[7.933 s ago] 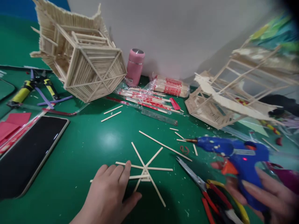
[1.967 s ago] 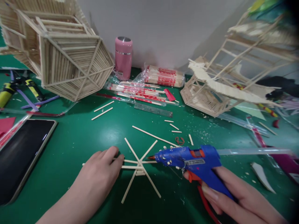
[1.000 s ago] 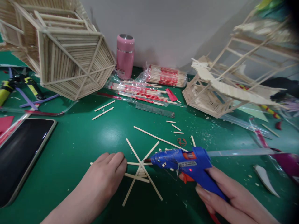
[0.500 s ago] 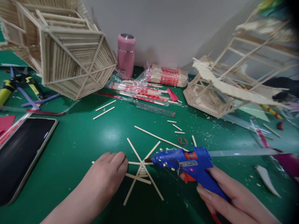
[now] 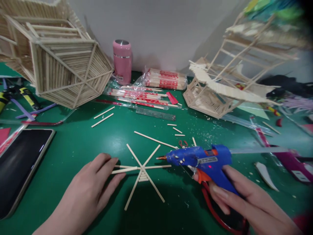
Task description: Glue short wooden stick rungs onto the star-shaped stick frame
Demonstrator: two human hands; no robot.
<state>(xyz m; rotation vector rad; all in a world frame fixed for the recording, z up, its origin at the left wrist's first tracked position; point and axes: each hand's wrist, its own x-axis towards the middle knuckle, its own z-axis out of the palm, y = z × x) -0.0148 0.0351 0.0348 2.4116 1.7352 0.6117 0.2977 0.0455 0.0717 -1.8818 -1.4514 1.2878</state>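
Glue gun pulled back from sticks | right hand gripping

Left hand: flat on the green table, fingertips pressing the end of one spoke of a stick star.
Right hand: gripping a blue glue gun, nozzle just beside the star's right spoke, not touching.
Behind: pink flask, wrapped chopsticks, hexagonal stick model.
Far left: dark tablet.

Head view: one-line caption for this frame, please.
Left hand steadies a star of wooden sticks on green table; right hand holds blue glue gun.
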